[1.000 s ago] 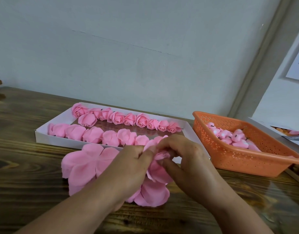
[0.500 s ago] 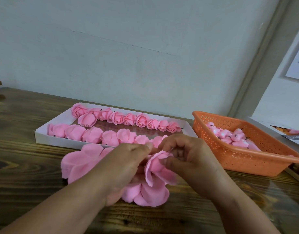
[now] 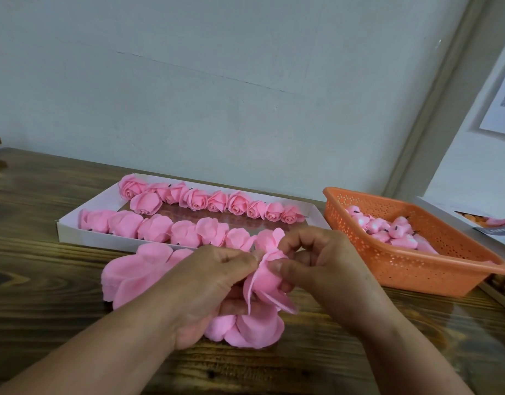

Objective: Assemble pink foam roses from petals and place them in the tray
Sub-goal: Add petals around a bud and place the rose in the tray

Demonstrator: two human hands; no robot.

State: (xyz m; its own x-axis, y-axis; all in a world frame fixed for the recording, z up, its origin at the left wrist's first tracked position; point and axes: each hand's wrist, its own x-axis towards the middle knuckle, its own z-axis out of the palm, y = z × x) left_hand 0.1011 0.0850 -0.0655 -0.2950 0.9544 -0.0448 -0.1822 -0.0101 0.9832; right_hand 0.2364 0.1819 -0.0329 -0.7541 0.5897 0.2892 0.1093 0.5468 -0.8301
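Both hands meet over the table's middle on a half-made pink foam rose (image 3: 267,280). My left hand (image 3: 214,283) pinches its top from the left, and my right hand (image 3: 317,266) pinches it with thumb and curled fingers from the right. Its loose petals hang down between them. Flat pink petal pieces lie on the table: one stack (image 3: 134,276) to the left, another (image 3: 251,329) under my hands. Behind them a shallow white tray (image 3: 71,223) holds two rows of finished pink roses (image 3: 194,199).
An orange perforated basket (image 3: 433,269) with several small pink rose buds (image 3: 385,226) stands at the right. A white box (image 3: 473,223) sits at the far right edge. The wooden table (image 3: 40,280) runs up to a pale wall behind the tray.
The petals between my hands have been lifted and folded upward off the flat pile. Both hands rose slightly and stayed pinched together on the piece.
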